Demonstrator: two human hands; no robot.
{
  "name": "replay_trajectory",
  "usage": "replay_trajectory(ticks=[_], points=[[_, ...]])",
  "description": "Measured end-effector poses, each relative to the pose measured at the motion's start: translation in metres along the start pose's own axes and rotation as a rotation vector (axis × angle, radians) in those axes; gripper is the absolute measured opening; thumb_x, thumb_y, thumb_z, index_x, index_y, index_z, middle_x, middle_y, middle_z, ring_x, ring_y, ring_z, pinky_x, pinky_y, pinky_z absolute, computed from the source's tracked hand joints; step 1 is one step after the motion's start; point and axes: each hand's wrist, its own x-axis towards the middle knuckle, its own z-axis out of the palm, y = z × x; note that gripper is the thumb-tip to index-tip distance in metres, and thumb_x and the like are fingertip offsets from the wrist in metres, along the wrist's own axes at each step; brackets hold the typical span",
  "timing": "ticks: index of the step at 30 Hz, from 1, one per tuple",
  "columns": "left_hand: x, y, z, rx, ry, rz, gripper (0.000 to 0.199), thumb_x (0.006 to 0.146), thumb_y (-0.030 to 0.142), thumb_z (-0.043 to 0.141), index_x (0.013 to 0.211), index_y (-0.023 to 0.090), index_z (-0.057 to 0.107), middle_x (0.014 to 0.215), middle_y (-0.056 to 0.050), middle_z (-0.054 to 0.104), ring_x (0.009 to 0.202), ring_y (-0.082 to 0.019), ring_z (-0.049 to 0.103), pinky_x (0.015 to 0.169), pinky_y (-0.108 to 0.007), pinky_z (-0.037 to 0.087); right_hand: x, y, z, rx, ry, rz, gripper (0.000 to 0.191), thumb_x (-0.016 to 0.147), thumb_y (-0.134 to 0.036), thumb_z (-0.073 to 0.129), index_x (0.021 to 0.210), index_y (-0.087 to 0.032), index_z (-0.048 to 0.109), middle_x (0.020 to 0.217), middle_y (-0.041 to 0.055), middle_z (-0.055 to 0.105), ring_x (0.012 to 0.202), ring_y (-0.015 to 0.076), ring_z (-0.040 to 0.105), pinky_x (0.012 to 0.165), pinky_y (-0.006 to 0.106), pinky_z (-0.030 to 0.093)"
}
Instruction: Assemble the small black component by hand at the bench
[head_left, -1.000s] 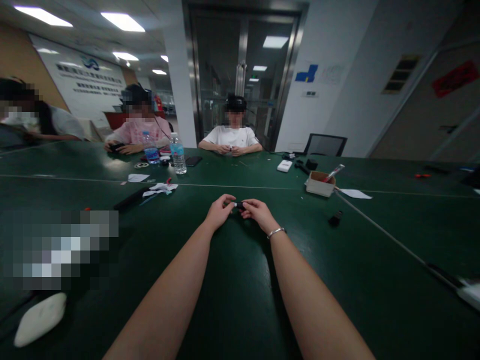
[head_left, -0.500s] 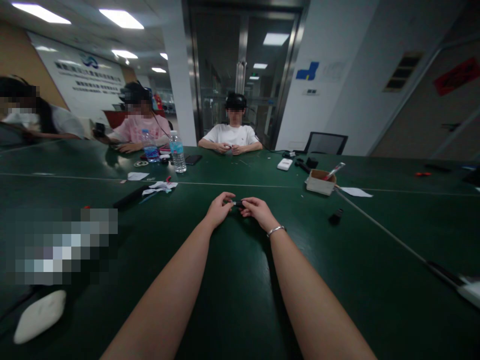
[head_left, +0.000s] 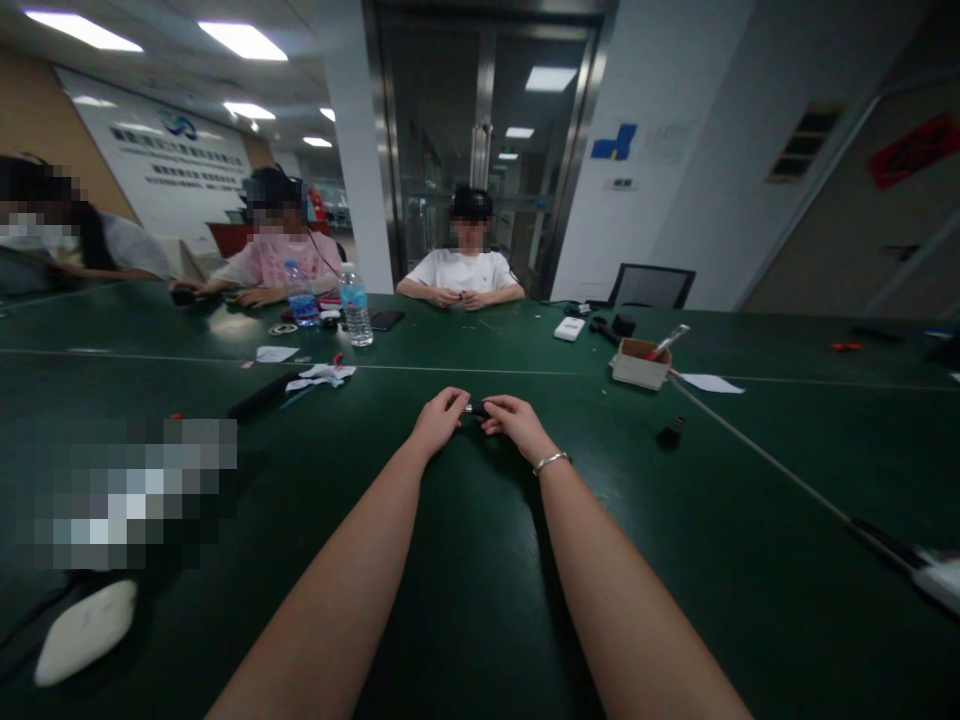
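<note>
A small black object with a silvery end (head_left: 475, 408) is held just above the green table (head_left: 465, 560), its exact kind too small to make out. My right hand (head_left: 514, 418), with a silver bracelet at the wrist, pinches the black part between thumb and fingers. From the other side, my left hand (head_left: 441, 420) has its thumb and fingers closed at the silvery end. The fingers hide part of the object. To the right of my right hand, a small dark item (head_left: 671, 432) rests on the table.
A small box (head_left: 640, 368) holding a pen-like item stands at the right. Two bottles, one a clear water bottle (head_left: 355, 305), stand far left, beyond crumpled paper (head_left: 321, 376). A whitish rounded object (head_left: 86, 632) lies near left. Several people sit across the table, one in a white shirt (head_left: 465, 272).
My left fingers have closed in at the object's silvery end; before, they were more raised and spread. My right hand keeps its pinch. A person in pink at the left has lowered a dark item.
</note>
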Motion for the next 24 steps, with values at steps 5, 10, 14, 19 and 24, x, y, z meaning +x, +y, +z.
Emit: replay_trajectory(ticks=[5,10,14,19,24], points=[[0.0013,0.0001,-0.0033,-0.08,-0.015,-0.011,0.031,0.074,0.024,0.061,0.104,0.018,0.063,0.091,-0.004,0.061,0.067,-0.01,0.056,0.059,-0.021,0.044,0.0012,0.0006,-0.0009,-0.001,-0.005,0.003,0.011,0.079,-0.014,0.067,0.088,-0.011,0.063,0.062,0.0035,0.068,0.049,0.0095,0.064,0.047,0.016,0.054],[0.0035,-0.0054,-0.0017,-0.082,-0.017,0.002,0.026,0.077,0.028,0.058,0.1,0.017,0.063,0.08,-0.002,0.06,0.064,-0.011,0.055,0.059,-0.022,0.044,0.0009,-0.0001,-0.0012,-0.008,-0.005,0.01,0.013,0.079,-0.014,0.067,0.09,-0.011,0.062,0.063,0.0044,0.068,0.05,0.0096,0.064,0.048,0.016,0.054],[0.0033,-0.0057,0.0006,-0.07,-0.037,-0.002,0.027,0.084,0.038,0.051,0.097,0.017,0.062,0.074,-0.002,0.06,0.061,-0.011,0.054,0.056,-0.022,0.043,0.0003,-0.0008,-0.0013,-0.011,-0.009,0.005,0.013,0.079,-0.015,0.067,0.09,-0.01,0.063,0.065,0.0051,0.069,0.051,0.0098,0.064,0.048,0.017,0.054],[0.0015,-0.0003,-0.0014,-0.063,-0.04,-0.05,0.031,0.087,0.04,0.043,0.097,0.018,0.063,0.088,-0.004,0.063,0.062,-0.011,0.055,0.055,-0.023,0.042,0.0002,-0.0013,-0.0012,-0.004,-0.004,0.017,0.011,0.081,-0.012,0.064,0.091,-0.01,0.062,0.065,0.0049,0.069,0.051,0.0098,0.064,0.049,0.017,0.054],[0.0008,0.0026,-0.0039,-0.11,-0.02,-0.071,0.03,0.077,0.017,0.049,0.103,0.018,0.062,0.097,-0.005,0.06,0.065,-0.009,0.056,0.056,-0.021,0.042,0.0008,-0.0013,-0.0016,0.015,-0.006,0.03,0.012,0.081,-0.012,0.064,0.092,-0.01,0.061,0.064,0.0044,0.068,0.05,0.0093,0.064,0.049,0.016,0.054]])
